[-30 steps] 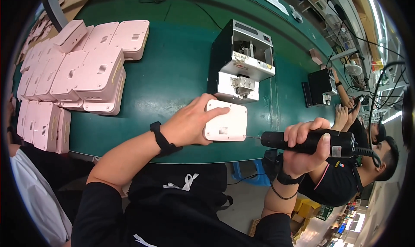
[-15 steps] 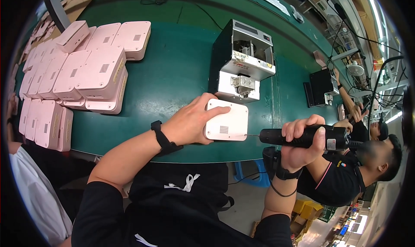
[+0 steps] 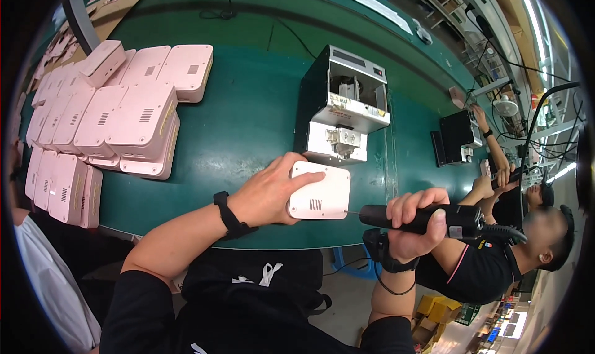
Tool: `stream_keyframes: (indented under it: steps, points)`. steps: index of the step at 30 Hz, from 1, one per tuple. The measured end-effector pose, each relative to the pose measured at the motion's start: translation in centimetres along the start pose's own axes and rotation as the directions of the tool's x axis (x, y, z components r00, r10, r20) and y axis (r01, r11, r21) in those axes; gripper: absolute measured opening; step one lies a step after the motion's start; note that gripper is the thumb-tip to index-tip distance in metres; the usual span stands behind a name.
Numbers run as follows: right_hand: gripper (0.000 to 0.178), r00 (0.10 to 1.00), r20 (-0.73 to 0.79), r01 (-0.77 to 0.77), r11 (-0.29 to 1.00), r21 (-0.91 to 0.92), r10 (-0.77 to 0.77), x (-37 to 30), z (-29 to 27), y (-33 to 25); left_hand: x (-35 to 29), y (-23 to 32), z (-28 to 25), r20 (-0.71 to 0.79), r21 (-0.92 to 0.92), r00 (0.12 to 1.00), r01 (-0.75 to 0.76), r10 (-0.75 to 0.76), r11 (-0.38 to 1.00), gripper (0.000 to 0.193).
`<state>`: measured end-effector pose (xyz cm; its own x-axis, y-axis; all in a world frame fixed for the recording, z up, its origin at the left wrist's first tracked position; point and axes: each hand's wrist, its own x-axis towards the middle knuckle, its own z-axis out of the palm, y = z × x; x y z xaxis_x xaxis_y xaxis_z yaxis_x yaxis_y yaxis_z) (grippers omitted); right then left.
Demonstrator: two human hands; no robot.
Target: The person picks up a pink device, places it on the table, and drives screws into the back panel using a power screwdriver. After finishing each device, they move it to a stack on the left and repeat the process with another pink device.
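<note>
A pale pink plastic housing (image 3: pixel 328 190) with rounded corners lies on the green bench, its vented face up. My left hand (image 3: pixel 279 190) grips it by the left side, thumb laid across the top face. In my right hand (image 3: pixel 418 221) is a black corded electric screwdriver (image 3: pixel 455 221), held nearly level with my fingers wrapped round its body. Its thin bit meets the housing's near right corner, at a screw hole. Just beyond the housing stands a black and silver screw feeder (image 3: pixel 341 109) with a small metal block at its front.
Stacks of similar pink housings (image 3: pixel 139 115) fill the bench's left side. Farther right, another black machine (image 3: pixel 458 137) stands near a co-worker (image 3: pixel 477 261) in a dark shirt. A blue stool (image 3: pixel 356 264) is under the bench edge. A cable (image 3: pixel 297 38) crosses the far bench.
The whole view has shifted, so the bench things sit lower in it. My left hand keeps its hold; the screwdriver's nose has come slightly closer to the housing's corner.
</note>
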<state>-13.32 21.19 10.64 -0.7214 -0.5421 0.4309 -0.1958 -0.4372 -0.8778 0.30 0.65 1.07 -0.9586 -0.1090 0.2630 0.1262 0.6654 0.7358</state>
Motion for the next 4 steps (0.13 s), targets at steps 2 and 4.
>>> stream_keyframes:
  steps: [2, 4]
  points:
    - [0.036, 0.991, 0.129, -0.037, 0.998, -0.044, 0.042, 0.55, 0.12, -0.30, 0.00, -0.05, -0.02, -0.011, 0.005, 1.000, -0.013, 0.013, 1.000, 0.082]
    - [0.036, 0.979, 0.195, -0.038, 0.997, -0.069, 0.051, 1.19, 0.45, -0.75, 0.08, -0.17, 0.06, -0.015, 0.000, 1.000, -0.027, 0.027, 1.000, 0.082]
